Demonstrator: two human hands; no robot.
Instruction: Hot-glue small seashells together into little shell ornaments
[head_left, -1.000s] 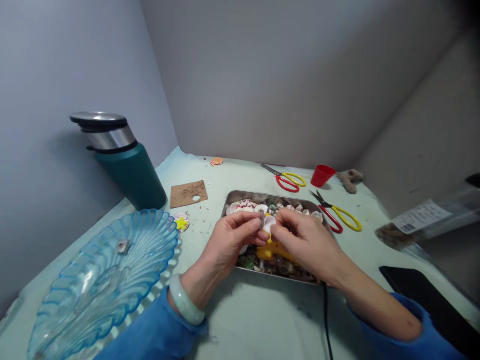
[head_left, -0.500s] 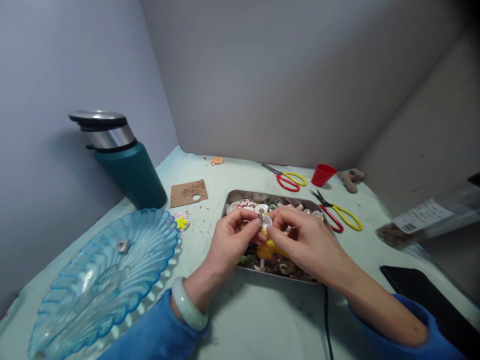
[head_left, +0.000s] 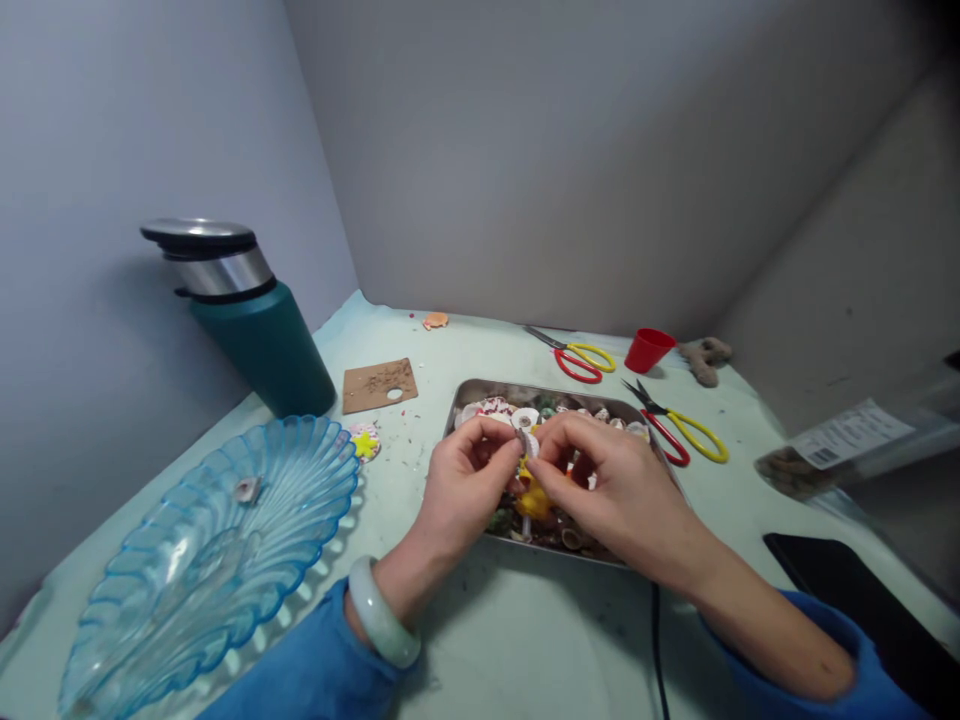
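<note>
My left hand (head_left: 474, 480) is closed in a pinch, thumb against fingers, on a small grey-and-white shell (head_left: 529, 443). From the other side my right hand (head_left: 616, 488) pinches close at the same piece; its fingertips partly hide it. Both hands hover over a metal tray (head_left: 480, 384) filled with shells. Among them are a round white shell (head_left: 524, 419) behind the fingers and a bright yellow piece (head_left: 533, 502) below them. The hands cover much of the tray's middle and right side.
At left stand a blue scalloped glass dish (head_left: 300, 510) and a teal bottle (head_left: 266, 350). A brown card (head_left: 367, 388) lies behind. Scissors (head_left: 589, 358), another pair (head_left: 686, 430), a red cup (head_left: 649, 350) and a black phone-like slab (head_left: 840, 590) are rightward.
The fingers have shifted slightly and the piece between them has turned, so less of its white face shows. The hands stay over the tray.
</note>
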